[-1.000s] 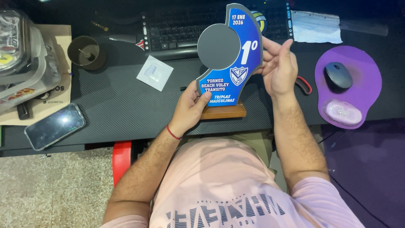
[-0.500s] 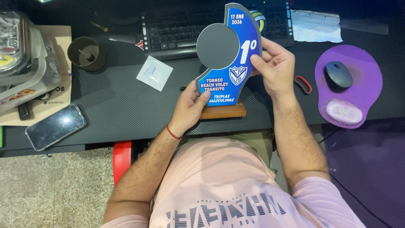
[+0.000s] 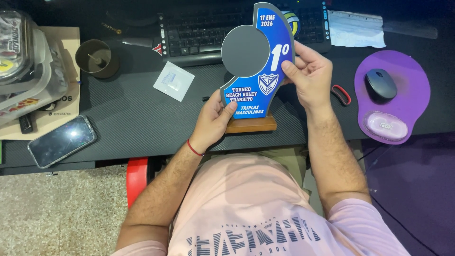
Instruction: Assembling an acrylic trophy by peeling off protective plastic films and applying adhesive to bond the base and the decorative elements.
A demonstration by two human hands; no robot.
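Above desk, trophy plaque between left hand, right hand

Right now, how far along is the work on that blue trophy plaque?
Done: the blue trophy plaque already sits on its wooden base. In hand: the left hand grips its lower edge and the right hand its right edge, above the desk. Left: the grey round recess looks bare, so something may yet go there.

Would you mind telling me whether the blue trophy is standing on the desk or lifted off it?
Cannot tell. Both hands, left hand and right hand, grip the blue trophy, and its wooden base overlaps the desk edge.
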